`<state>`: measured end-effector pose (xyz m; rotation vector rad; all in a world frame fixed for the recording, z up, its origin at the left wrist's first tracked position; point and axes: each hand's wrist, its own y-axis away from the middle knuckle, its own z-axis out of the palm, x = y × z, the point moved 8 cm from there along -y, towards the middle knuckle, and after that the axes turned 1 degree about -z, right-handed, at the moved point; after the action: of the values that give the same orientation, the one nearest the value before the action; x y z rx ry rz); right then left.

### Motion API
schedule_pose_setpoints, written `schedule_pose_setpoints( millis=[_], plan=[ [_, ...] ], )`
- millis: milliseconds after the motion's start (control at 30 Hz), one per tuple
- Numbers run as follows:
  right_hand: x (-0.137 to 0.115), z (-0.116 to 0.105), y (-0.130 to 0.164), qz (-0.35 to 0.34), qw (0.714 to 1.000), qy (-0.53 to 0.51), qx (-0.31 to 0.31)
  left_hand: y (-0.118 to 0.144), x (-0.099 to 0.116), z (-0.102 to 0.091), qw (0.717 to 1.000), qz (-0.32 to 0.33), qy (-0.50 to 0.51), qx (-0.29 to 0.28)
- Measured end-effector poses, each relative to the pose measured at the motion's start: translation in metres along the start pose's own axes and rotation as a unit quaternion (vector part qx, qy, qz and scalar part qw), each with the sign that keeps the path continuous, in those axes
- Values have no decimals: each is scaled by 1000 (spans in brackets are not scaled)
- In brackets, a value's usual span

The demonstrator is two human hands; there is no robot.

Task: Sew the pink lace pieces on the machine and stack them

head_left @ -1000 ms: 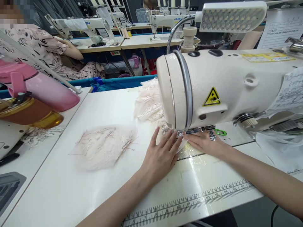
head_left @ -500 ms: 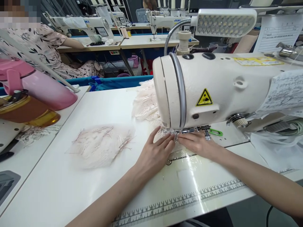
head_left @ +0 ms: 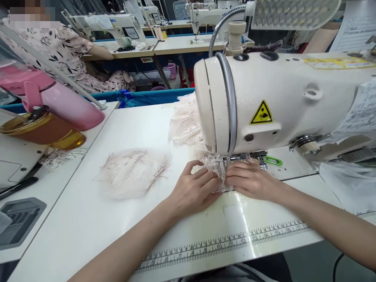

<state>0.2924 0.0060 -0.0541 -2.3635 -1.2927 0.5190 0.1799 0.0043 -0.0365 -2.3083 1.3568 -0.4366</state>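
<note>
Pale pink lace fabric (head_left: pixel 188 121) runs from behind the sewing machine head (head_left: pixel 243 105) to the front of its needle area. My left hand (head_left: pixel 198 186) has its fingers curled on the lace's near end, left of the presser foot. Close beside it, my right hand (head_left: pixel 249 178) is closed on the same strip from the right, fingers bent under the machine's metal foot parts. A narrow bit of lace shows between the two hands. The needle itself is hidden behind the machine head. Left of my hands lies a separate heap of sheer lace with loose threads (head_left: pixel 132 172).
A ruler strip (head_left: pixel 220 246) lines the table's front edge. At left stand a pink bottle (head_left: pixel 70 102) and an amber cup (head_left: pixel 44 127). A green clip-like piece (head_left: pixel 273 160) lies right of the foot; white cloth (head_left: pixel 340 188) is farther right. A person in patterned clothing (head_left: pixel 58 55) sits beyond.
Both hands have come slightly nearer to me, and their fingers have gone from flatter to more curled. More of the lace strip shows between them. The camera view has shifted a little.
</note>
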Motion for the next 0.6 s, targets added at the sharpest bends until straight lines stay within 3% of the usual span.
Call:
schedule_pose_setpoints(
  millis=[133,267,500,600],
  plan=[
    [-6,-7,3,-28,999,-15,18,1,8,-6,997,43,-47,38],
    [-4,-7,-1,-1,1000,-25,6,1,18,-14,991,77,-81,75],
    [-17,-19,-8,-50,997,-12,58,1,21,-15,988,65,-123,60],
    [-15,-18,-9,-37,998,-8,44,1,21,-16,988,66,-127,61]
  ],
)
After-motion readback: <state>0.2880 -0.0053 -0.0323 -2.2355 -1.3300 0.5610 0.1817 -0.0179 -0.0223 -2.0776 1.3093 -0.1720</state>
